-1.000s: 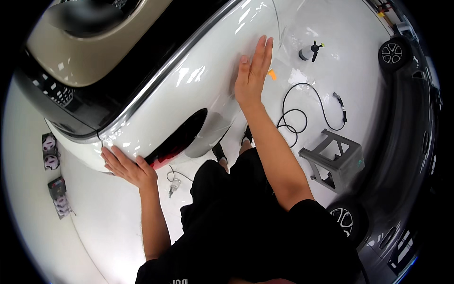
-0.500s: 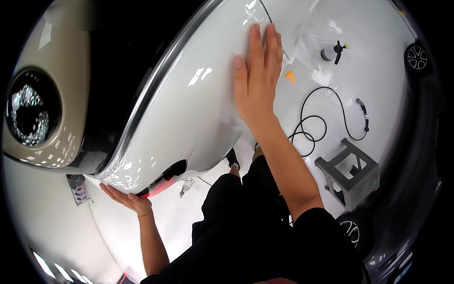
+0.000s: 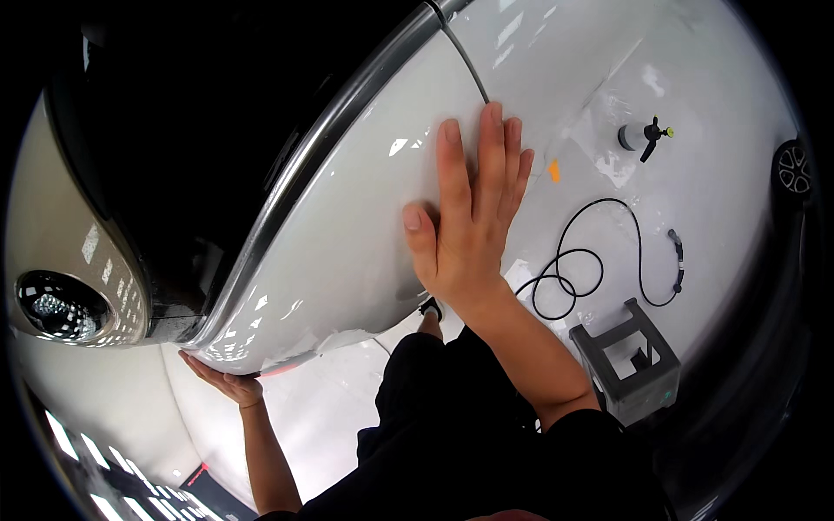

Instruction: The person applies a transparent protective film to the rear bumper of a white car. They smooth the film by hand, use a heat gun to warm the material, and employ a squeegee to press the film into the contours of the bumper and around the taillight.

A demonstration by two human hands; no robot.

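Note:
A pale, glossy car body panel (image 3: 347, 234) with a dark seam (image 3: 469, 65) and a metallic trim strip (image 3: 304, 156) slants across the view. On the panel's right side, my right hand (image 3: 469, 226) lies with its fingers spread, the tips close to the seam. My left hand (image 3: 228, 382) reaches to the panel's lower left end, fingers stretched out along its edge. Neither hand shows anything held. A sliver of red (image 3: 280, 370) peeks out under the panel beside my left hand.
A rounded car lamp (image 3: 62, 304) sits at left. On the pale floor at right are a pump spray bottle (image 3: 643, 136), an orange piece (image 3: 554, 170), a coiled black hose (image 3: 599, 252) and a grey step stool (image 3: 630, 356). A dark car's wheel (image 3: 793, 167) stands beyond.
The view has shifted, so the panel and floor objects appear lower. My right hand's fingers are spread wider, still near the seam. Less red shows under the panel.

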